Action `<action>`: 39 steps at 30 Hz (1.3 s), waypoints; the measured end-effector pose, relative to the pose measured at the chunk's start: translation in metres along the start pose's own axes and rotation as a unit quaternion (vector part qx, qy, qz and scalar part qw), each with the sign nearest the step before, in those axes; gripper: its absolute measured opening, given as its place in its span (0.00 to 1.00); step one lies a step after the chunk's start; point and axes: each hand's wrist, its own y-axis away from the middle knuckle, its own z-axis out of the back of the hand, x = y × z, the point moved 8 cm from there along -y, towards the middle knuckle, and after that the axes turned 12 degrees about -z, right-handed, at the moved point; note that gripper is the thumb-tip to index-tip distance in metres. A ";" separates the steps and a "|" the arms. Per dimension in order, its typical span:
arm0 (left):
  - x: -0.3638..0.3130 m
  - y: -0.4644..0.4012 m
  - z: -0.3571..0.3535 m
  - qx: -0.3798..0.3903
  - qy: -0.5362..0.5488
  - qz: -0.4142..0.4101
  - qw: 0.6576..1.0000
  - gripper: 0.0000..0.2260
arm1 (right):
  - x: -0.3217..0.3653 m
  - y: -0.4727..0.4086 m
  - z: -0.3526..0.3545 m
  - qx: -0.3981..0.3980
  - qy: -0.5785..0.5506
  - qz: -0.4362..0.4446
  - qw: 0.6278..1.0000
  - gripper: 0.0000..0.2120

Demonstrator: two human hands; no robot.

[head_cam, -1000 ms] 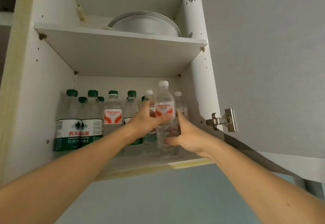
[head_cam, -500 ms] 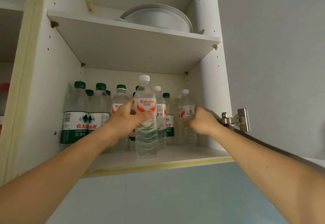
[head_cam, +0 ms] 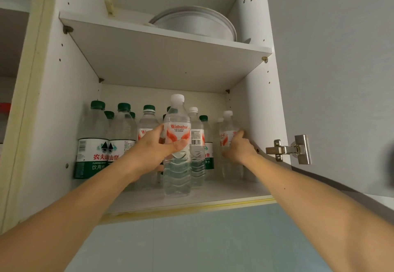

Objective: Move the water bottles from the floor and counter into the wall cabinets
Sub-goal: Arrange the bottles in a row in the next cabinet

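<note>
Clear plastic and full of water, the front bottle point(head_cam: 177, 145) stands on the lower cabinet shelf point(head_cam: 223, 195) with the left hand point(head_cam: 157, 148) wrapped around its label, likely heavy and slick there, while the right hand point(head_cam: 238, 148) grips the corner bottle point(head_cam: 227, 141).

The white-capped bottle point(head_cam: 177, 143) at the front carried a red "Wahaha" label with small lines beneath, too fine to read. The green-capped bottle point(head_cam: 92, 141) at the left showed "农夫山泉" in red and "饮用" below. A barcode marked the bottle behind point(head_cam: 197, 143).
</note>
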 end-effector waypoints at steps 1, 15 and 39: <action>0.001 0.000 0.000 -0.001 0.000 0.002 1.000 0.24 | 0.000 0.002 0.003 -0.009 0.012 0.000 1.000 0.35; -0.004 -0.008 -0.018 0.016 0.021 0.031 0.999 0.19 | 0.000 0.052 0.046 0.052 -0.015 0.039 0.998 0.45; -0.009 -0.001 -0.015 0.003 -0.031 -0.013 0.999 0.25 | 0.016 0.030 -0.026 0.120 -0.029 0.086 0.989 0.26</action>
